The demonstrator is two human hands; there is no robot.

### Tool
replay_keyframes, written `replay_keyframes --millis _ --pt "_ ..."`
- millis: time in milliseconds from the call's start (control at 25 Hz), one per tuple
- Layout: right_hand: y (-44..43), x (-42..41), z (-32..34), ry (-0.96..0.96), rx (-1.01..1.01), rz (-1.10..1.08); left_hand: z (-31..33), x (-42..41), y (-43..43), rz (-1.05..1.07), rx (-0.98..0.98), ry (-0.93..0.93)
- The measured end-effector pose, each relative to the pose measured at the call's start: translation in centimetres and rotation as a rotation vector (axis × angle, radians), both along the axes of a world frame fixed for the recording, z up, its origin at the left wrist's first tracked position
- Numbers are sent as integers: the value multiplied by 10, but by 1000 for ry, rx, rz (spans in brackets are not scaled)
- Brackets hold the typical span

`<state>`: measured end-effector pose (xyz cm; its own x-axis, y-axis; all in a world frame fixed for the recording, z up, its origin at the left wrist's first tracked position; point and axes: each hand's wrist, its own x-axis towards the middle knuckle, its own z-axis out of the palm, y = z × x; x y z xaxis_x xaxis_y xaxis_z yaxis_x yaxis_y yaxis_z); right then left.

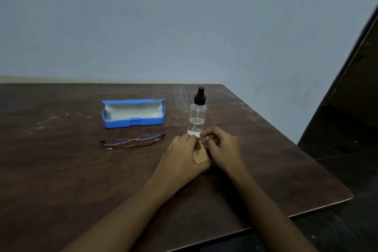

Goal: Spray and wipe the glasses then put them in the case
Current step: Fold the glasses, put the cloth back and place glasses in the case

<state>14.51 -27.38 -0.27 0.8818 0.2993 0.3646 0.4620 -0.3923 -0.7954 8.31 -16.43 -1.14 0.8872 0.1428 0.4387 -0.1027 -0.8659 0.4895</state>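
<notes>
Folded thin-framed glasses (132,141) lie on the dark wooden table (61,170), left of my hands. Behind them a blue case (133,122) stands open, its pale lining empty. A clear spray bottle (197,116) with a black nozzle stands upright just beyond my fingertips. My left hand (182,157) and my right hand (222,148) meet in front of the bottle. Both pinch a small folded beige cloth (200,156), most of it hidden between my fingers.
The table's right edge (306,153) runs diagonally, with a rounded corner at the near right. Beyond it lies dark floor and a dark wooden panel (360,71). A plain pale wall rises behind the table.
</notes>
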Motion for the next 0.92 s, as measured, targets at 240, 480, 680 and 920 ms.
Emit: replay_keyframes --millis 240,480,680,920 --pt "-2 1 1 8 -12 48 -1 -1 0 -9 19 13" --pt "-5 -1 3 45 -15 106 -1 0 4 11 -112 -49" --pt "-4 0 2 78 45 174 6 -2 9 -5 -407 -71" --pt "-3 9 -7 -10 -152 181 17 -4 17 -41 -724 -66"
